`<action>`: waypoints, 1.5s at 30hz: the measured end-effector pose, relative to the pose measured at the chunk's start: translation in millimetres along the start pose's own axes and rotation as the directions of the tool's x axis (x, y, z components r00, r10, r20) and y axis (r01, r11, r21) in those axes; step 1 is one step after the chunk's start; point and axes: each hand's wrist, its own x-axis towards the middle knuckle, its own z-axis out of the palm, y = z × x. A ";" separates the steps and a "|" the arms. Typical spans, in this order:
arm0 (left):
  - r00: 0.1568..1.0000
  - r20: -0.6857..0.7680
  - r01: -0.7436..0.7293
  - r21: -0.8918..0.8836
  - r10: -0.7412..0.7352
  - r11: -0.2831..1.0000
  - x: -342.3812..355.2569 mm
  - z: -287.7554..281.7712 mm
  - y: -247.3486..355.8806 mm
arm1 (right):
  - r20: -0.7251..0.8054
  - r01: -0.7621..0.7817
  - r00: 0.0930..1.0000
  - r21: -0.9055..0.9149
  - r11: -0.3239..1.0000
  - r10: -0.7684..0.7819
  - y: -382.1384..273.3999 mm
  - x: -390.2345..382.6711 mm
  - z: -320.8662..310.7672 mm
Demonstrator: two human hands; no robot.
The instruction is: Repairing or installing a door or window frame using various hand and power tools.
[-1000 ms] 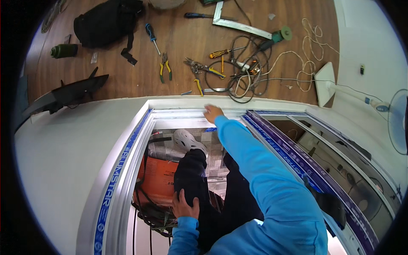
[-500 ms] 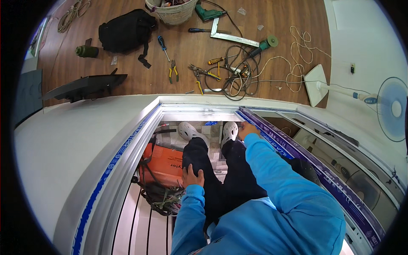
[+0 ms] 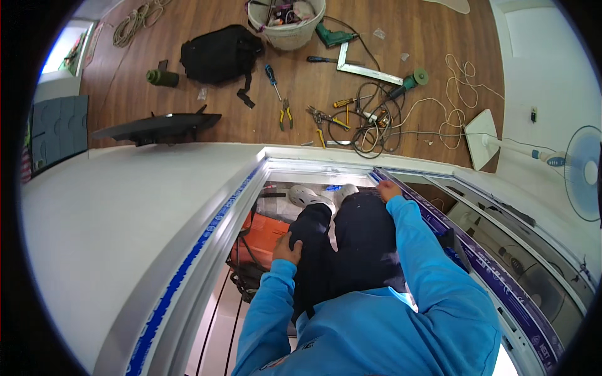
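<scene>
My right hand (image 3: 389,190) has its fingers curled at the far end of the sliding door panel (image 3: 467,248), whose frame carries purple and blue protective film. My left hand (image 3: 288,249) lies against my left leg, in dark trousers (image 3: 367,241), with its fingers apart and nothing seen in it. Below, pale clogs (image 3: 303,195) on my feet show between the sides of the white door frame (image 3: 222,216). Beside my left leg sits an orange box (image 3: 262,235), with a dark strapped bag (image 3: 246,280) next to it.
On the wooden floor beyond the sill lie pliers (image 3: 286,115), a blue screwdriver (image 3: 271,81), a green angle grinder (image 3: 409,82), tangled cables (image 3: 376,122) and a metal square (image 3: 370,73). A black bag (image 3: 221,54) and a basket (image 3: 290,39) stand farther off. A fan (image 3: 583,173) is at right.
The view has shifted, so the room sits farther right and lower. My knees have come up and hide more of the clogs. Both hands keep to the same places, on leg and panel.
</scene>
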 end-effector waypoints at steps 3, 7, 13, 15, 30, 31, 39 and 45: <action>0.998 0.027 -0.058 0.069 0.056 0.996 39.6 -18.6 41.3 | 0.004 -0.177 0.977 0.561 0.809 0.211 -1.5 22.7 -32.4; 0.997 0.062 -0.061 0.141 0.052 0.988 106.1 -55.7 93.2 | -0.018 -0.114 0.989 0.560 0.820 0.149 -26.9 27.2 -34.0; 0.998 -0.017 -0.054 -0.138 0.052 0.989 232.7 -76.7 155.6 | 0.184 -0.346 0.938 0.463 0.816 0.293 -35.1 102.3 -9.3; 1.000 0.014 -0.026 -0.041 0.026 0.999 284.7 -82.7 176.2 | 0.170 -0.307 0.949 0.323 0.895 0.264 -51.8 160.6 4.0; 0.948 0.311 -0.099 0.071 0.072 0.993 510.9 66.1 186.1 | -0.120 -0.468 0.639 0.724 0.507 0.760 -0.5 422.5 99.7; 0.940 0.310 -0.170 0.066 0.142 0.983 516.8 68.8 188.2 | -0.187 -0.381 0.674 0.740 0.554 0.714 -23.8 404.7 107.3; 0.805 0.430 -0.358 -0.196 0.408 0.913 525.8 191.9 295.0 | 0.058 -0.376 0.769 0.846 0.377 0.637 -69.5 276.3 -16.7; 0.435 0.874 0.080 0.201 -0.215 0.976 548.0 256.3 283.0 | -0.017 -0.404 0.883 0.484 0.776 0.470 -88.5 265.1 -7.9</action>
